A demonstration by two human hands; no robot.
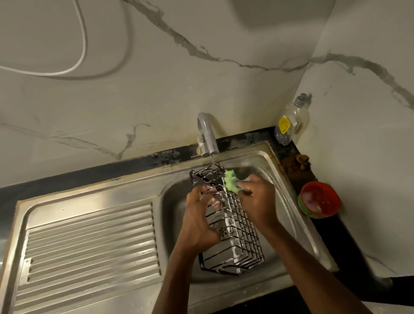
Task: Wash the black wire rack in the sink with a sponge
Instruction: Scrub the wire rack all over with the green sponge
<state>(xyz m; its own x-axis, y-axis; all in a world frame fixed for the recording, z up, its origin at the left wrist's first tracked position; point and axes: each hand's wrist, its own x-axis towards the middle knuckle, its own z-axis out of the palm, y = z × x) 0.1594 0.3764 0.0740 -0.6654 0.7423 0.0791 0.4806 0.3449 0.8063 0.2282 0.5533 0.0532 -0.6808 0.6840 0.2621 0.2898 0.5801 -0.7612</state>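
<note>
The black wire rack (237,232) lies lengthwise in the steel sink basin (283,215), streaked with white soap foam. My left hand (201,216) grips the rack's left side, fingers curled over its wires. My right hand (258,200) holds a green sponge (231,180) against the rack's upper right edge, near its far end. The tap (207,135) stands behind the basin, and a thin stream of water falls from it onto the rack's far end.
A ridged steel drainboard (89,253) spreads to the left of the basin. A clear soap bottle with a yellow label (291,123) stands in the back right corner. A red and green bowl stack (319,199) sits on the dark counter at the right.
</note>
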